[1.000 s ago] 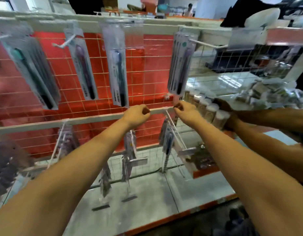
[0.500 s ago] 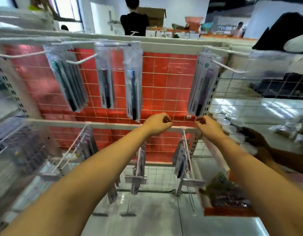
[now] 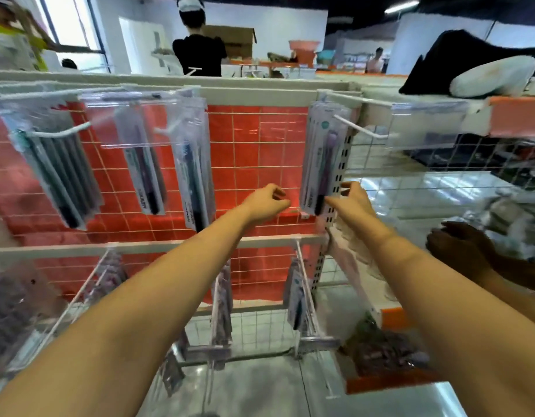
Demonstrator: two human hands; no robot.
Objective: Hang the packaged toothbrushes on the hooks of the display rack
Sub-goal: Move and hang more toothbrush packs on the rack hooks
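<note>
Right hand (image 3: pixel 350 203) is seen at the lower end of the packaged toothbrushes (image 3: pixel 322 164), hung on a hook (image 3: pixel 361 127) at 1 o'clock; grasp cannot be told. Left hand (image 3: pixel 267 201) is loosely curled, holding nothing.

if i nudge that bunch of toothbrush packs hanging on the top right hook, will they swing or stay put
They would probably swing: the toothbrush packs hang from one thin white hook, their lower ends free beside the right hand. Flat and slim, they look light. The glossy clear fronts may slide against each other, so the stack could fan out.
</note>
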